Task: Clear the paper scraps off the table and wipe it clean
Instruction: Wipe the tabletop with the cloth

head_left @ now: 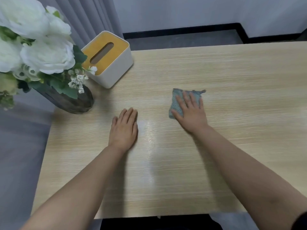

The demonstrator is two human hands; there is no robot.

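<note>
Cloth (pixel 176 103) at frame centre-right, pinned flat under right hand (pixel 191 112), fingers spread, likely for wiping pressure. Left hand (pixel 123 128) flat on the surface (pixel 232 146), fingers straight, holding nothing, probably bracing. No paper scraps visible. Tissue box (pixel 108 58) and flower vase (pixel 69 100) upper left; grey curtain, dark floor behind.

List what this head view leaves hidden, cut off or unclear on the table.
- Cloth: largely covered by the right hand pressing on it.
- Table: right side runs past the frame edge; the forearms cover part of the near surface.
- Vase: left part hidden behind the flowers.
- Tissue box: slot too dark to see inside.
- Left hand: surface beneath hidden.
</note>
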